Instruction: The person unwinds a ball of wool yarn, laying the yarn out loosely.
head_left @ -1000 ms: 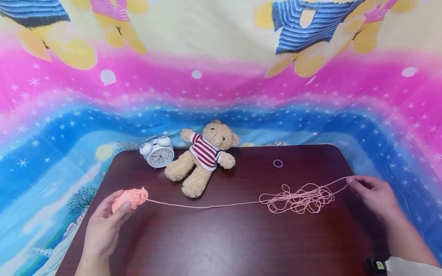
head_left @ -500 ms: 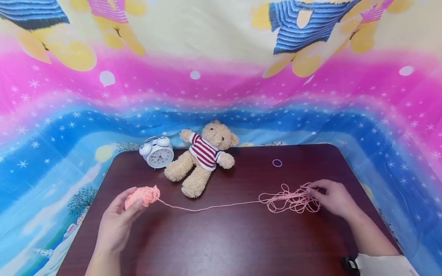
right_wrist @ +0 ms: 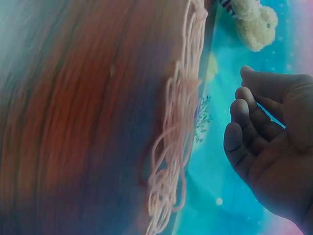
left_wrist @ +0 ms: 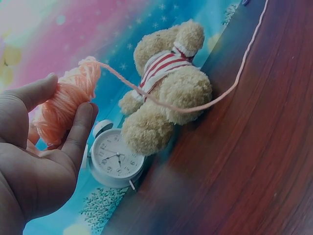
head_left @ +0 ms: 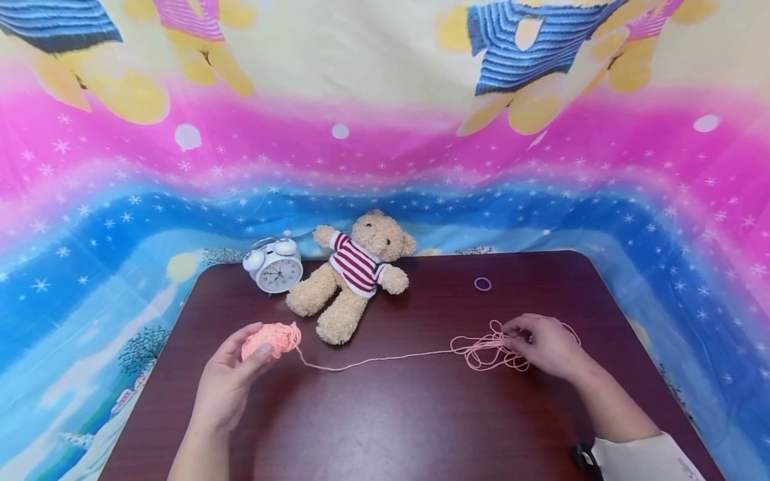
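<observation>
My left hand (head_left: 231, 381) holds a small skein of peach-pink yarn (head_left: 272, 341) between thumb and fingers, raised above the table's left part; the left wrist view shows the same wound yarn (left_wrist: 66, 105). A single strand (head_left: 385, 359) sags from it and runs right to a loose, looped heap of yarn (head_left: 478, 353) on the table. Over that heap hovers my right hand (head_left: 544, 344), covering part of it in the head view. In the right wrist view the right hand (right_wrist: 274, 132), fingers loosely bent and holding nothing, is apart from the looped yarn (right_wrist: 171, 142).
A teddy bear (head_left: 357, 267) in a striped sweater lies at the table's back, beside a white alarm clock (head_left: 278, 272). A purple ring (head_left: 483, 284) lies at the back right. Printed cloth (head_left: 385, 160) surrounds the dark wooden table (head_left: 385, 427).
My right hand let go of the yarn at the far right and moved left over the heap. My left hand moved right with the skein, and the strand slackened near it.
</observation>
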Action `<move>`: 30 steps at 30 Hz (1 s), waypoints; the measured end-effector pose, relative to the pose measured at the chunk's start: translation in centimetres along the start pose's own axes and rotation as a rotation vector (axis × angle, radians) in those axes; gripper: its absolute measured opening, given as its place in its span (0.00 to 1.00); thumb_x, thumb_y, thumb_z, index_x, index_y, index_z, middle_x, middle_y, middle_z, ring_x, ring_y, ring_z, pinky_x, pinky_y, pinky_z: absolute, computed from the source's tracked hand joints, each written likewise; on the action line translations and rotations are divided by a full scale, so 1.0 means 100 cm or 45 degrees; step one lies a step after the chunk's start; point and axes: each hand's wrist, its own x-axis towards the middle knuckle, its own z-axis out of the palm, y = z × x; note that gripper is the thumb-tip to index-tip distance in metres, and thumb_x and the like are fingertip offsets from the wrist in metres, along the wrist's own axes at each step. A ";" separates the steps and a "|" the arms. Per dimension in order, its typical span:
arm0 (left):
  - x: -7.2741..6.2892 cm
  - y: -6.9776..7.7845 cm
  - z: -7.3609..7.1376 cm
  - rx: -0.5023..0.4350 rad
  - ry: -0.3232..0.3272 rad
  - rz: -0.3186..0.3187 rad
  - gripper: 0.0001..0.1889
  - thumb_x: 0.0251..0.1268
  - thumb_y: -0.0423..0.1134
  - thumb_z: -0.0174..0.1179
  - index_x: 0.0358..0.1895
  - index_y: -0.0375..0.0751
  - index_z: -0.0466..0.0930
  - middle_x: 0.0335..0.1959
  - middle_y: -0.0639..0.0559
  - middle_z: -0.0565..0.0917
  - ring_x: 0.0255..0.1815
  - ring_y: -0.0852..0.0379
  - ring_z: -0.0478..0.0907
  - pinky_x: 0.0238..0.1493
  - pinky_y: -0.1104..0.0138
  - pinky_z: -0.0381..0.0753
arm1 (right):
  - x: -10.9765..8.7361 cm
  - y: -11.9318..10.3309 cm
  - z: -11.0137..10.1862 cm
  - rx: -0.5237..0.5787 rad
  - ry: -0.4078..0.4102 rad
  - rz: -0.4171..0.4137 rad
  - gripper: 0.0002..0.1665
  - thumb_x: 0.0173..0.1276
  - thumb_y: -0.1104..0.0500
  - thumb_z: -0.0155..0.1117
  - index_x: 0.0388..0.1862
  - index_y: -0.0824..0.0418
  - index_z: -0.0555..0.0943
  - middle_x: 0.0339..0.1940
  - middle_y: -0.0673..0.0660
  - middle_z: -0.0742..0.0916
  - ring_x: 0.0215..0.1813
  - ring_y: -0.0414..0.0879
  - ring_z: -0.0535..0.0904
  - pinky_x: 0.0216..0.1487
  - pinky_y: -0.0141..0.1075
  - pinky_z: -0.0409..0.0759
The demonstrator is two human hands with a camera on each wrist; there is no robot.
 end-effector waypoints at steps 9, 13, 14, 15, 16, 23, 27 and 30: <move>0.003 -0.002 0.020 -0.004 -0.040 -0.015 0.21 0.71 0.24 0.62 0.64 0.42 0.78 0.51 0.52 0.85 0.43 0.61 0.87 0.50 0.66 0.87 | 0.013 -0.027 0.021 0.126 0.003 -0.029 0.11 0.65 0.61 0.76 0.47 0.57 0.89 0.38 0.44 0.88 0.35 0.35 0.78 0.37 0.35 0.81; 0.004 -0.003 0.030 -0.001 -0.072 -0.028 0.21 0.71 0.24 0.63 0.64 0.40 0.78 0.51 0.52 0.85 0.42 0.60 0.86 0.49 0.65 0.88 | 0.020 -0.043 0.035 0.206 0.001 -0.058 0.10 0.66 0.60 0.76 0.46 0.57 0.90 0.37 0.42 0.87 0.34 0.34 0.78 0.36 0.33 0.80; 0.004 -0.003 0.032 0.000 -0.082 -0.026 0.21 0.71 0.24 0.63 0.65 0.39 0.77 0.51 0.52 0.85 0.42 0.60 0.86 0.49 0.65 0.88 | 0.022 -0.047 0.038 0.220 0.001 -0.065 0.10 0.66 0.60 0.76 0.46 0.57 0.90 0.37 0.42 0.87 0.34 0.34 0.79 0.37 0.33 0.81; 0.005 -0.003 0.035 -0.001 -0.090 -0.025 0.22 0.71 0.24 0.63 0.66 0.36 0.76 0.51 0.52 0.86 0.42 0.61 0.86 0.48 0.66 0.88 | 0.024 -0.051 0.041 0.238 -0.005 -0.068 0.10 0.66 0.59 0.76 0.46 0.56 0.90 0.36 0.41 0.86 0.34 0.34 0.79 0.36 0.33 0.81; 0.005 -0.004 0.037 0.000 -0.097 -0.022 0.23 0.70 0.24 0.63 0.66 0.34 0.75 0.51 0.52 0.86 0.42 0.61 0.86 0.48 0.66 0.88 | 0.026 -0.056 0.045 0.250 -0.007 -0.070 0.10 0.66 0.59 0.76 0.46 0.56 0.90 0.36 0.41 0.86 0.33 0.34 0.78 0.36 0.33 0.81; 0.005 -0.008 0.050 0.021 -0.126 -0.050 0.25 0.70 0.25 0.64 0.68 0.27 0.71 0.50 0.52 0.86 0.41 0.61 0.86 0.48 0.66 0.88 | 0.033 -0.087 0.070 0.361 -0.051 -0.070 0.10 0.67 0.57 0.75 0.46 0.57 0.90 0.36 0.39 0.85 0.35 0.35 0.79 0.38 0.32 0.82; 0.006 -0.011 0.058 0.021 -0.143 -0.076 0.25 0.69 0.24 0.64 0.68 0.27 0.70 0.48 0.51 0.85 0.41 0.60 0.85 0.47 0.66 0.88 | 0.037 -0.103 0.084 0.420 -0.070 -0.091 0.11 0.68 0.56 0.75 0.46 0.57 0.89 0.35 0.39 0.85 0.34 0.35 0.79 0.36 0.31 0.82; 0.005 -0.014 0.065 0.015 -0.154 -0.097 0.26 0.69 0.25 0.64 0.69 0.26 0.69 0.47 0.50 0.85 0.41 0.59 0.86 0.47 0.65 0.88 | 0.040 -0.114 0.093 0.448 -0.067 -0.118 0.11 0.67 0.56 0.75 0.46 0.57 0.90 0.34 0.40 0.85 0.33 0.34 0.79 0.35 0.31 0.82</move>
